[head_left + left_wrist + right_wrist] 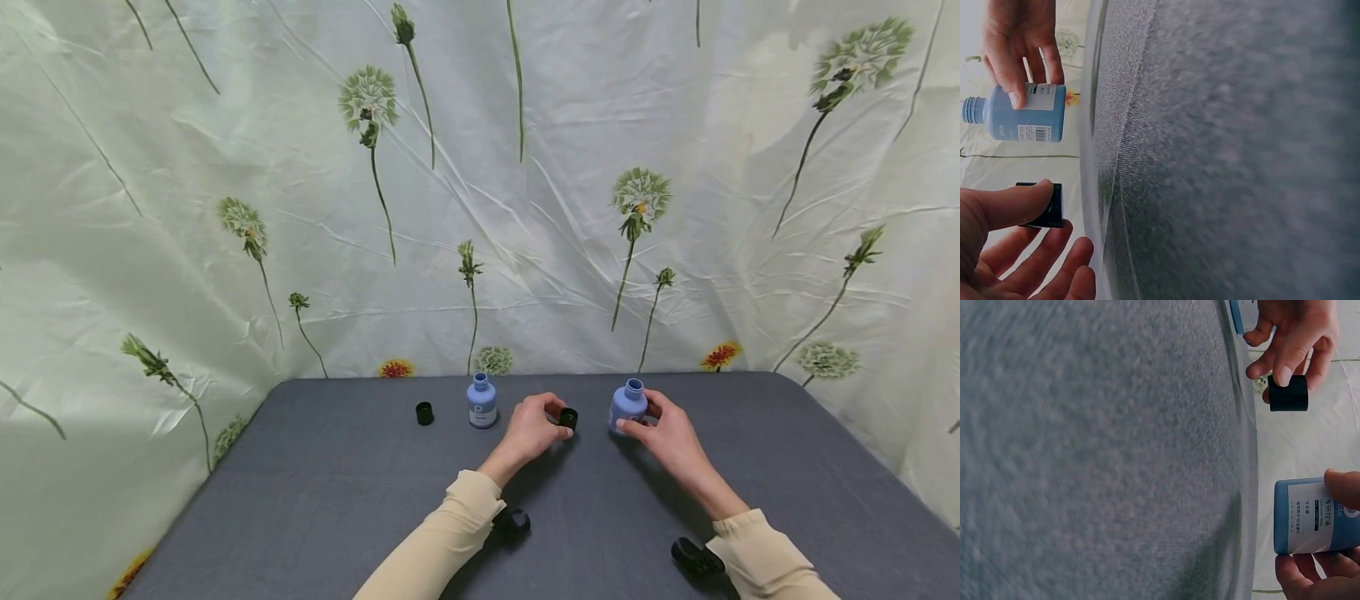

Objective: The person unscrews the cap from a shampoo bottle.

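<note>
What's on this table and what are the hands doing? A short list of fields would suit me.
Surface: grey cloth-covered table
Left hand: pinches a small black screw cap between thumb and fingers
Right hand: holds an open blue plastic bottle upright on the table
Other bottle: second blue plastic bottle, uncapped, standing apart to the left
Loose cap: another black cap on the table, left of that bottle
Backdrop: pale flower-printed sheet
</note>
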Motion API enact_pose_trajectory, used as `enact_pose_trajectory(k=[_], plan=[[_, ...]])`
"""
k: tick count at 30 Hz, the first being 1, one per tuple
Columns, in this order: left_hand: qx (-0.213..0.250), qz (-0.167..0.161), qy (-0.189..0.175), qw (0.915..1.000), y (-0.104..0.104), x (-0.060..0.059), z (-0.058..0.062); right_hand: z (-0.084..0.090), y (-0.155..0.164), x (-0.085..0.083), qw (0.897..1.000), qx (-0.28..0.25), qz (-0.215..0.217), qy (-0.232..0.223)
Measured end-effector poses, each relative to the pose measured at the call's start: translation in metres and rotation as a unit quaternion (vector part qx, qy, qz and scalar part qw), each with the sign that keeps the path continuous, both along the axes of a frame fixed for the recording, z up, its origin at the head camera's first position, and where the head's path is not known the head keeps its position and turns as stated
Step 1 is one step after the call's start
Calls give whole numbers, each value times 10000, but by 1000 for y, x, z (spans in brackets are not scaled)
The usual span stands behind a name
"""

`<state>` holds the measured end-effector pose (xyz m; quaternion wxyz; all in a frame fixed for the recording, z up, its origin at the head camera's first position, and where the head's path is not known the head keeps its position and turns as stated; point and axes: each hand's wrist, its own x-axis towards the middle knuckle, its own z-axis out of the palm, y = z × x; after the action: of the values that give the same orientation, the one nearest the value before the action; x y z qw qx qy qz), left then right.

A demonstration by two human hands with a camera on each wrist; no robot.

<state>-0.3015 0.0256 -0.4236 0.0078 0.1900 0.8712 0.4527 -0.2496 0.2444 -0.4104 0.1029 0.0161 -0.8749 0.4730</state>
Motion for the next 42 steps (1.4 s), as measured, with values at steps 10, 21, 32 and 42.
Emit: enact_pose_trajectory(k=[10, 21, 32, 42], plan=[[-114, 211, 91, 9997, 12, -10, -1, -1, 3, -10, 9996, 219, -178, -15], [-213, 265, -45, 9994, 21, -14, 2, -3, 11, -21, 9990, 346, -257, -151], [-193, 236, -258, 9992, 34, -22, -3, -8, 24, -20, 9983, 414, -325, -258], [-340, -26, -291, 9990, 41, -26, -4, -12, 28, -19, 9980, 518, -295, -216]])
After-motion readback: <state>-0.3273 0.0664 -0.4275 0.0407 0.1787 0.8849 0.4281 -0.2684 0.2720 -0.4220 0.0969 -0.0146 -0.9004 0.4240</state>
